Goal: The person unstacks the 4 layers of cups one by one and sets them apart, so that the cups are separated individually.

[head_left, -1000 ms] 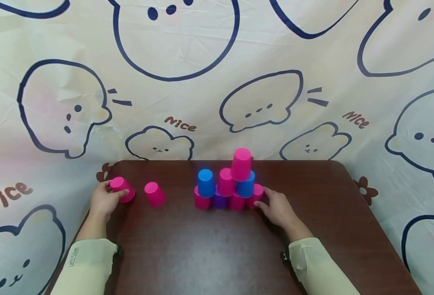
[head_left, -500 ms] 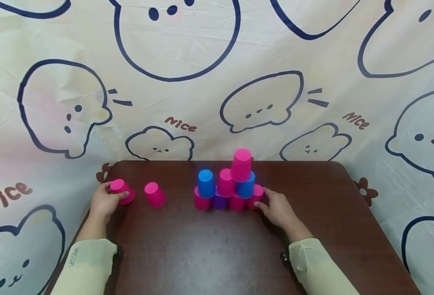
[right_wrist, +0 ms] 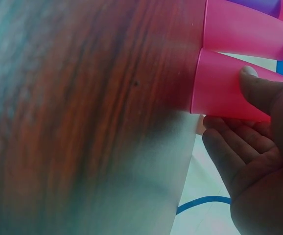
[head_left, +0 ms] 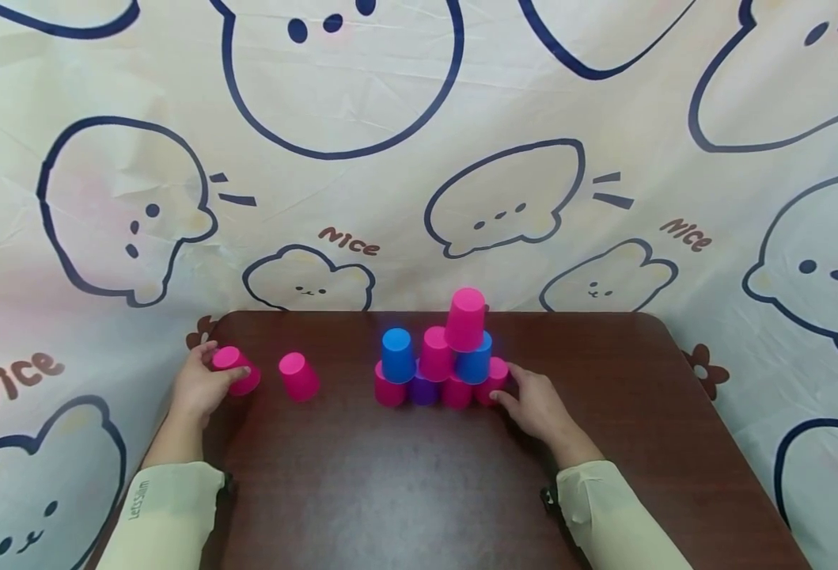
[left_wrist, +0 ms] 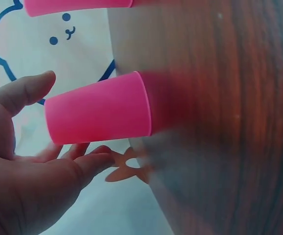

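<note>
Left hand (head_left: 199, 386): wide around leftmost pink cup (head_left: 233, 364) | right hand (head_left: 538, 404): gripping rightmost pink cup (head_left: 494, 378)

Bright overall, hazier up close

The head view is bright, with diffuse glare on the near middle of the tabletop (head_left: 390, 483). The patterned cloth (head_left: 390, 190) turns cooler toward the sides. Both wrist views look dimmer; a reddish reflection lies beside the central pink cup (left_wrist: 100, 110), and grain blurs at right wrist's left edge.
</note>
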Demonstrator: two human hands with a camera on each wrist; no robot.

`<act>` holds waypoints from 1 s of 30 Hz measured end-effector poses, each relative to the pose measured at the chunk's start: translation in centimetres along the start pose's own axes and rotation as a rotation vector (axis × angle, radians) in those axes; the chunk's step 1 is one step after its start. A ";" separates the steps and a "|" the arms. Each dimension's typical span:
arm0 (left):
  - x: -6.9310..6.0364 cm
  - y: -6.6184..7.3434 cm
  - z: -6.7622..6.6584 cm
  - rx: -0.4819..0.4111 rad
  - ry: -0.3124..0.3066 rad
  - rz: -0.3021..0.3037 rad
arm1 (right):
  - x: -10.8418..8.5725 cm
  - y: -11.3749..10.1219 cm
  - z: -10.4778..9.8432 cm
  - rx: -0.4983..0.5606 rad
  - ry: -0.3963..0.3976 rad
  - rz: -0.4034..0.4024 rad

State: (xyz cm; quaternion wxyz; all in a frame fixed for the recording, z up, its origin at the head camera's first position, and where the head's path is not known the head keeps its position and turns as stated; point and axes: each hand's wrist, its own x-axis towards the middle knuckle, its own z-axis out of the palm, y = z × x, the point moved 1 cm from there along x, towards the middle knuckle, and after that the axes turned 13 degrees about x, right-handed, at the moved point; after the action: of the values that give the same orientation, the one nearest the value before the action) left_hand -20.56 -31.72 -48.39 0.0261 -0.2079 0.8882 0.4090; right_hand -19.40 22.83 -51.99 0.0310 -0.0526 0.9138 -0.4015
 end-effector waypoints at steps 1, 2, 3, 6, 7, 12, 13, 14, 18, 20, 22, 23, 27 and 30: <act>0.0 0.1 -0.1 0.001 -0.001 0.006 | 0.0 0.0 0.0 -0.001 -0.001 -0.001; -0.1 0.2 -0.1 0.002 0.000 0.011 | 0.0 0.0 0.0 0.000 -0.002 0.000; -0.1 0.3 -0.2 0.003 0.002 0.016 | 0.0 0.0 0.0 0.001 -0.002 0.004; -0.3 0.7 -0.4 0.011 0.016 0.027 | 0.0 0.0 0.1 0.007 -0.007 0.022; -0.3 0.9 -0.5 0.014 0.027 0.030 | 0.0 0.0 0.1 0.008 -0.008 0.028; -0.7 2.4 -0.7 0.010 0.110 0.068 | 0.0 -0.1 0.1 0.012 -0.010 0.043; -0.7 2.8 -0.7 0.005 0.127 0.077 | 0.0 -0.1 0.1 0.014 -0.009 0.041; -0.8 3.1 -0.7 0.000 0.142 0.089 | 0.0 -0.1 0.1 0.014 -0.008 0.039; -1.1 4.3 -0.7 -0.015 0.180 0.117 | 0.0 -0.1 0.1 0.010 -0.006 0.031; -1.3 4.8 -0.6 -0.024 0.185 0.124 | 0.0 -0.2 0.2 0.008 -0.008 0.029; -1.4 5.2 -0.5 -0.024 0.186 0.130 | 0.0 -0.2 0.2 0.008 -0.009 0.029; -1.5 5.4 -0.5 -0.022 0.187 0.135 | 0.0 -0.2 0.2 0.009 -0.010 0.031; -2.0 6.6 -0.2 -0.008 0.190 0.156 | 0.0 -0.2 0.2 0.008 -0.005 0.033; -2.4 7.6 0.0 -0.007 0.196 0.171 | 0.0 -0.3 0.1 0.006 -0.003 0.036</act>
State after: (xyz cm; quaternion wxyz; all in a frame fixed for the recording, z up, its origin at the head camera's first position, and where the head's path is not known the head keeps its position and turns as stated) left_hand -21.32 -26.54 -42.42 -0.0964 -0.1702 0.8995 0.3906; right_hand -19.35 22.59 -51.85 0.0398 -0.0367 0.9133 -0.4036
